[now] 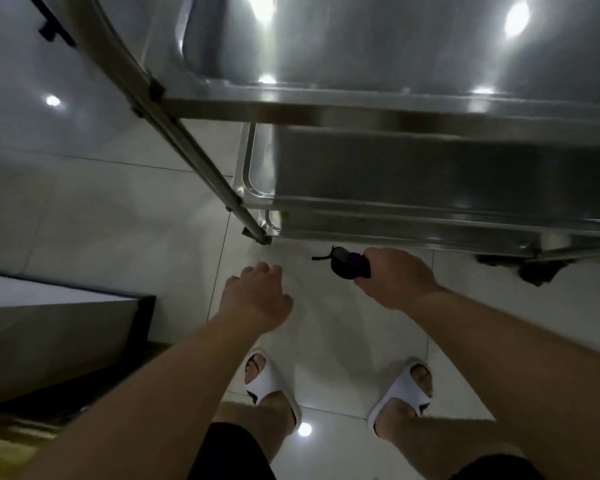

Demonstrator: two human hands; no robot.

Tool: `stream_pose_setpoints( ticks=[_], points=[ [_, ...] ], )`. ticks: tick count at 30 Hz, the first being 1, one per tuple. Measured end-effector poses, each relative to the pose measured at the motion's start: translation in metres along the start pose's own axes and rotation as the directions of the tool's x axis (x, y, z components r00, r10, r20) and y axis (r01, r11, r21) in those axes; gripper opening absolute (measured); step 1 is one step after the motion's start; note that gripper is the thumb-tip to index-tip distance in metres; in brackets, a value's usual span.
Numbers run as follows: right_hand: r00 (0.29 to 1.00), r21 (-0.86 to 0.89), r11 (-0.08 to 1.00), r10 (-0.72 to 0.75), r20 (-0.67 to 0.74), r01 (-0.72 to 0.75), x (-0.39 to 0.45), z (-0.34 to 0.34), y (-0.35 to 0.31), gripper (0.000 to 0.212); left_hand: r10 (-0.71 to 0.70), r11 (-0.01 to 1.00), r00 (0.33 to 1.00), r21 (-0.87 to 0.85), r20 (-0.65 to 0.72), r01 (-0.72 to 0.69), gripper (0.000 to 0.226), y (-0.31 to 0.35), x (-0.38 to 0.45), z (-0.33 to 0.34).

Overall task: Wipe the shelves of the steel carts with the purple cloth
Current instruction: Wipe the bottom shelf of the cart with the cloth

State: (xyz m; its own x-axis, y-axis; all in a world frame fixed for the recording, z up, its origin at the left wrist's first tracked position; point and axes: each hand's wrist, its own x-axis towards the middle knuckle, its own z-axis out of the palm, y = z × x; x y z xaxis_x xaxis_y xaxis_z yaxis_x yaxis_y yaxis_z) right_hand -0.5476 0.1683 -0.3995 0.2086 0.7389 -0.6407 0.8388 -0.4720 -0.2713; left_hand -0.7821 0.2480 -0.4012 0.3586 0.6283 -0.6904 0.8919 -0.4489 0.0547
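below the cart point(413, 109), over the tile floor point(326, 323), the right hand point(395, 278) grips the bunched cloth point(349, 266), which looks dark, purple only in part. the left hand point(257, 296) hangs free, fingers loosely curled, their tips hidden. the lower shelves point(430, 168) are mostly covered by the top one; a caster point(534, 271) is blurred.

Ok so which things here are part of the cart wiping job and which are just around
Job: purple cloth, bunched in the right hand; steel cart with its shelves; left hand, holding nothing.

Just around: white slippers, tiled floor, grey box at left.
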Motion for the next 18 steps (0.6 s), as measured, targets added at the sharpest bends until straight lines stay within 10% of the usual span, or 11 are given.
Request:
stream_pose_setpoints(
  ticks=[18],
  points=[
    [0.922, 0.026, 0.968, -0.231, -0.311, 0.251, 0.263, 0.117, 0.005, 0.027, 0.09, 0.992, 0.947, 0.11, -0.31, -0.058, 0.053, -0.052, 0.245, 0.119]
  ],
)
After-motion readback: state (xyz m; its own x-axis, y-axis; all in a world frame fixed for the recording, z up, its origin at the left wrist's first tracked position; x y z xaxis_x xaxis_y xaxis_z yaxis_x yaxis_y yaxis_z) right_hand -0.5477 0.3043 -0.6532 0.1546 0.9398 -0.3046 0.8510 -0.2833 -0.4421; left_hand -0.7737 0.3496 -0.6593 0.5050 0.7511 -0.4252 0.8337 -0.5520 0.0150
